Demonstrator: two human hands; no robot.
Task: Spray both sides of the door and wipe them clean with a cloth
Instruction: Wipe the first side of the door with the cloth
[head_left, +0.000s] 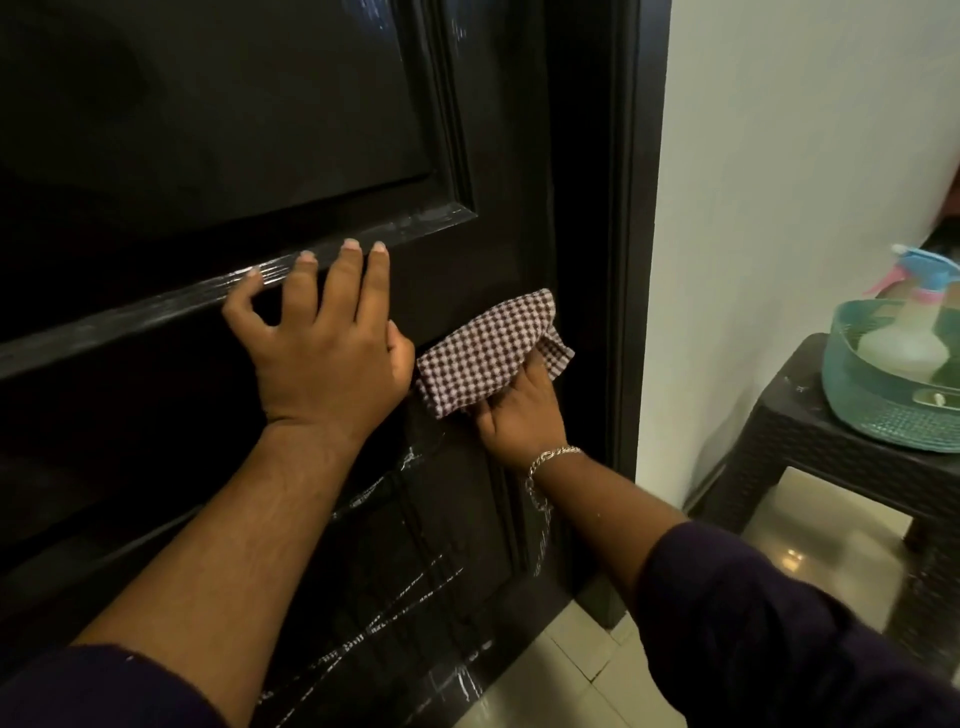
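- A person's left hand (324, 353) lies flat and spread on the black door (218, 130), fingertips at the lower moulding of the upper panel, holding nothing
- The right hand (519, 415), a chain bracelet (550, 460) at its wrist, grips a checked cloth (485, 353) and presses it against the door just right of the left hand's thumb, near the door's edge
- The cloth sits above the right hand's fingers, bunched and folded
- Wet streaks show on the door below both hands
- A spray bottle (906, 332) stands in a teal basket (883, 415) on a dark bench (810, 431) at right, well apart from both hands, beside a white wall (779, 156)
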